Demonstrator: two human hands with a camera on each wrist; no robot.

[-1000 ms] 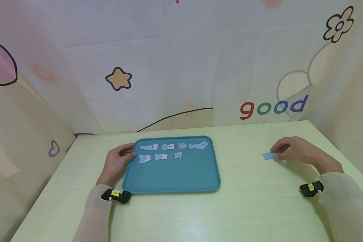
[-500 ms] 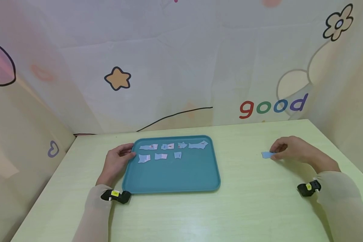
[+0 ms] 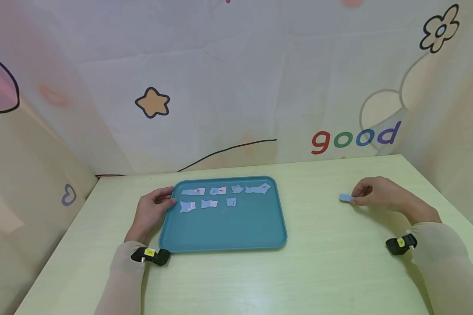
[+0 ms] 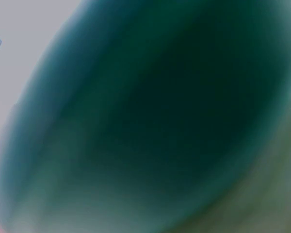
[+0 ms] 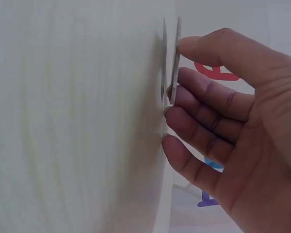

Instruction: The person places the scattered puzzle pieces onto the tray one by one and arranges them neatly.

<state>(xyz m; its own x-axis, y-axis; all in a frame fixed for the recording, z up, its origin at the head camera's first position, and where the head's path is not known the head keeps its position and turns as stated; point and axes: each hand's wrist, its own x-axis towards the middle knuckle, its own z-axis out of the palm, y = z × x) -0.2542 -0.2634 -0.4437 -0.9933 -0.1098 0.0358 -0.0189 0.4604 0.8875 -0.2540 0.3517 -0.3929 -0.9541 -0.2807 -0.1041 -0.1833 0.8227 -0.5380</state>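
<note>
My left hand (image 3: 151, 210) holds the left edge of a teal tray (image 3: 236, 232), thumb at the rim. Flat, irregular blue-and-pale pieces lie in two rows in the tray's far half, among them a long piece (image 3: 258, 189) and a small one (image 3: 231, 202). Over at the right, my right hand (image 3: 382, 197) pinches a thin blue piece (image 3: 345, 198) between thumb and fingers. Edge-on in the right wrist view, that piece (image 5: 175, 63) stands apart from the table; a second thin edge (image 5: 164, 63) shows beside it, and I cannot tell what it is. The left wrist view is a blurred close-up of the tray (image 4: 184, 97).
The pale table (image 3: 252, 284) carries the tray left of its middle. A printed cloth backdrop (image 3: 228, 87) stands along its far edge, with side panels left and right. Each sleeve bears a black wrist camera, one near the tray's front left corner (image 3: 163, 251).
The blue piece in my right hand has risen a little off the table and shifted slightly left. My left hand stays at the tray's edge.
</note>
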